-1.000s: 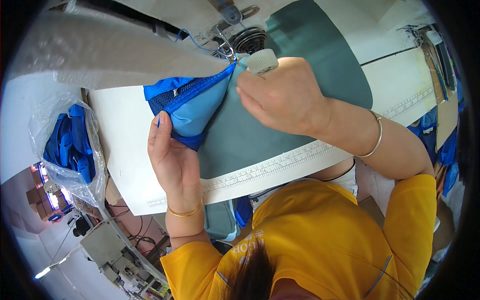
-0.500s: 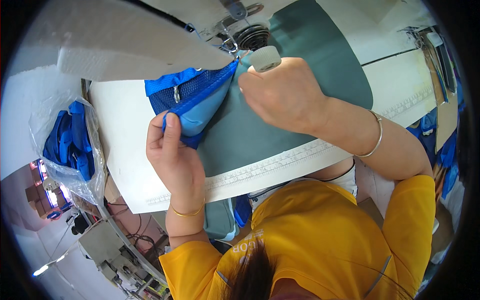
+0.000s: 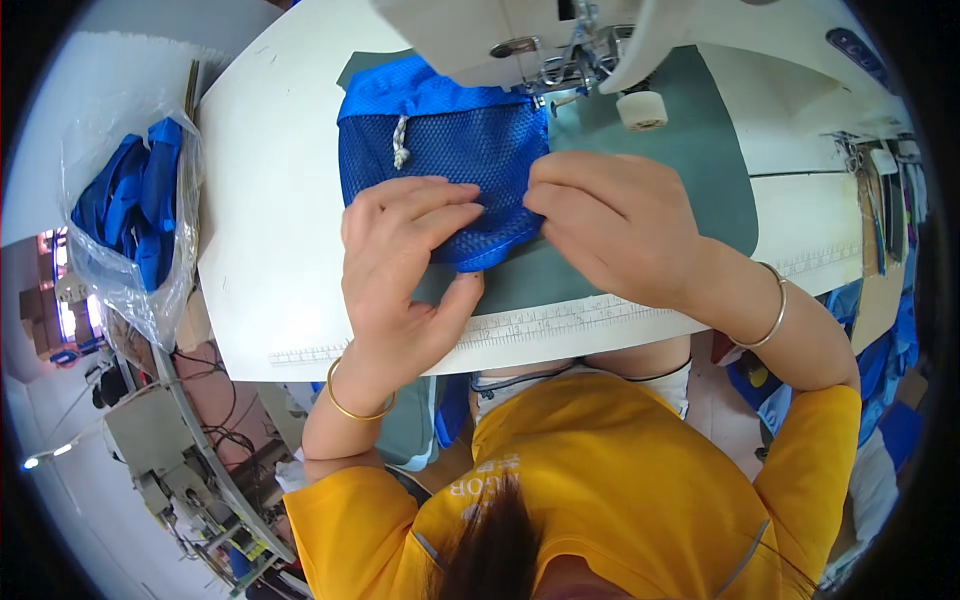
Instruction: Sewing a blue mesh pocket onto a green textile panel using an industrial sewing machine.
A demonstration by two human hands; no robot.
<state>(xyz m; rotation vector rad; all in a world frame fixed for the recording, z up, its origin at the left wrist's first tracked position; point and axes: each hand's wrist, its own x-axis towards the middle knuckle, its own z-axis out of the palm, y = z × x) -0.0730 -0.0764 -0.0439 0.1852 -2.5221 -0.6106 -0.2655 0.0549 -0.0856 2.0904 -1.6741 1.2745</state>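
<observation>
A blue mesh drawstring bag (image 3: 440, 145) lies on the green mat under the sewing machine's head. It has a solid blue top band, and a knotted grey-and-white cord end hangs on its front. The bag's upper right corner reaches the machine's needle area (image 3: 545, 100). My left hand (image 3: 400, 260) rests on the lower part of the mesh, fingers spread and thumb apart at the bottom edge. With closed fingertips, my right hand (image 3: 615, 220) pinches the bag's right edge below the needle area.
The white sewing machine (image 3: 480, 45) overhangs the far side, with a white round knob (image 3: 642, 111) close above my right hand. A printed ruler strip (image 3: 540, 322) runs along the table's near edge. Left of the table hangs a clear plastic bag (image 3: 180, 240) of blue pieces.
The bag has turned and spread flat, mesh side up. My left hand has gone from pinching its edge to lying on it; my right hand has come nearer from beside the knob.
</observation>
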